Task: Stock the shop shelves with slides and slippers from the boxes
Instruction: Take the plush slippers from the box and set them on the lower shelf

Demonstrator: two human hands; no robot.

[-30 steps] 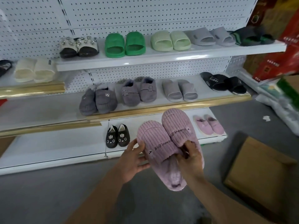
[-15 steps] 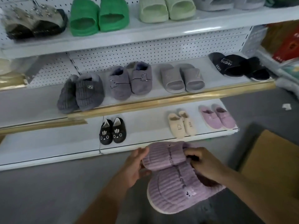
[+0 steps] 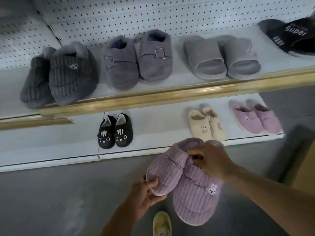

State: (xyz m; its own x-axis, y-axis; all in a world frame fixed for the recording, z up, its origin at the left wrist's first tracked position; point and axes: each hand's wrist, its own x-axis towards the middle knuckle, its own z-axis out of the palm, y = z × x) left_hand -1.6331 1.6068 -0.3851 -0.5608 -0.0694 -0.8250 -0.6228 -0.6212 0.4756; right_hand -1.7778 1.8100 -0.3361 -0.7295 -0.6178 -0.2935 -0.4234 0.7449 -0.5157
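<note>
Just in front of the bottom shelf [image 3: 153, 149], above the grey floor, a person holds a pair of lilac corduroy slippers [image 3: 184, 178] with the toes pointing back toward their own body and the heel openings toward the shelving. The left hand [image 3: 144, 193] has its thumb and fingers curled round the toe of the left-lying slipper, pinching it from the edge. The right hand [image 3: 211, 160] comes over the top, its fingers closed at the openings where the two slippers meet, which looks like a way of keeping the pair together as one bundle. The slippers overlap slightly and are touching, not yet on any shelf.

The likely target, as I read it, is the bare stretch of bottom shelf between the small black slippers [image 3: 115, 132] and the cream slippers [image 3: 207, 125]; the pink slippers [image 3: 255, 116] sit further right. Every pair on show stands side by side with toes outward, so this one probably needs turning before it goes down. On the shelf above, edged by a gold strip [image 3: 170, 97], stand dark grey slippers [image 3: 59, 75], grey fleece slippers [image 3: 138, 58], grey slides [image 3: 221, 58] and a black slide [image 3: 289, 34].
</note>
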